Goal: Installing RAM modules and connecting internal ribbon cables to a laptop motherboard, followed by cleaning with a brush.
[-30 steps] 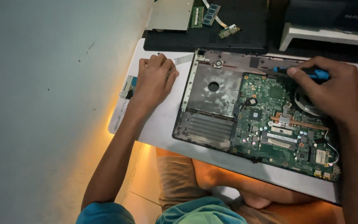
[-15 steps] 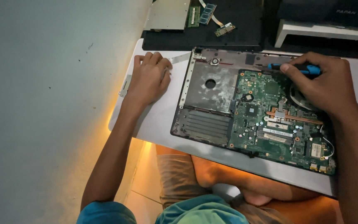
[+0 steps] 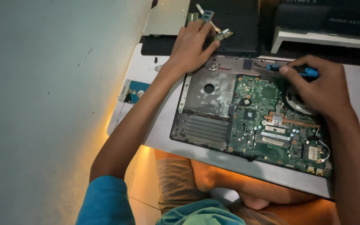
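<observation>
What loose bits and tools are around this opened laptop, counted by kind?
Blue-handled screwdriver, in the right hand: 1
Small green circuit modules by the left hand: 3
Flat silver drive on the white table: 1
Grey metal optical-drive tray: 1
Total: 6

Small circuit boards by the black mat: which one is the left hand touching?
The tan-edged board beside the left hand's fingertips; the blue-chipped one lies farther up, untouched.

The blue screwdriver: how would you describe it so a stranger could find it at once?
Start at the opened laptop with its green board on the white table. At its far right edge, the right hand holds the screwdriver. Its bright blue handle is the only blue there.
</observation>
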